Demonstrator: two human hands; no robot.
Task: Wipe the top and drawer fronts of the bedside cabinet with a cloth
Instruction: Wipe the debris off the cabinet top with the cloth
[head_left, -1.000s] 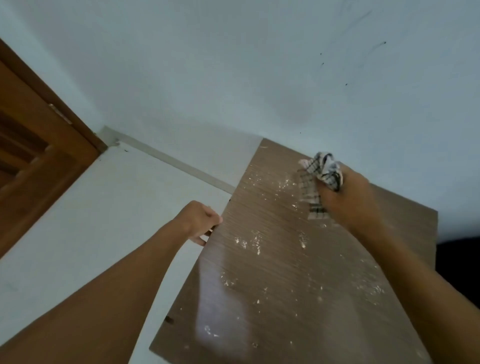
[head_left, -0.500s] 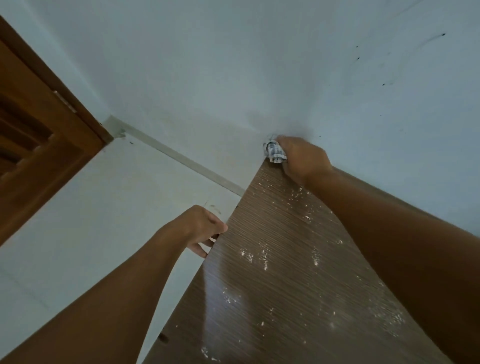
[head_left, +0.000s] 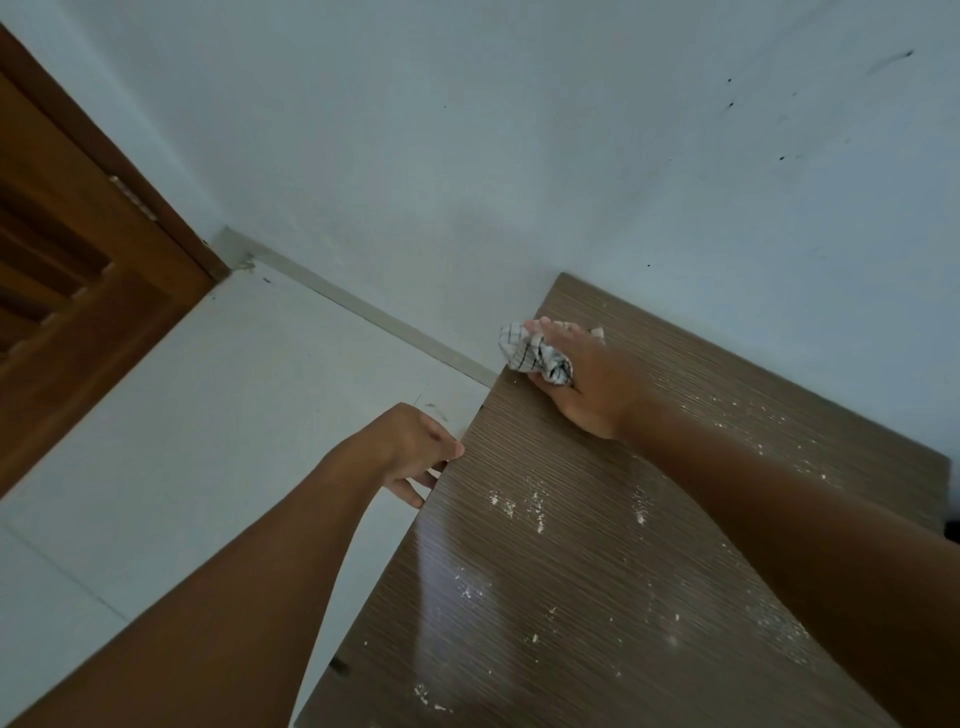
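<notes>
Cloth (head_left: 535, 356) under right hand (head_left: 587, 384) on cabinet top (head_left: 545, 571)

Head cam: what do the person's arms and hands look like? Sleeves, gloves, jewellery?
Both forearms are bare with no sleeve in view. The left hand and right hand are ungloved; no watch, ring or bracelet shows. No markings visible.

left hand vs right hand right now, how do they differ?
The right hand presses a bunched checked cloth onto the cabinet top; the left hand holds no cloth. The right lies on the top near its far corner; the left grips its left edge. Both touch the cabinet.
</notes>
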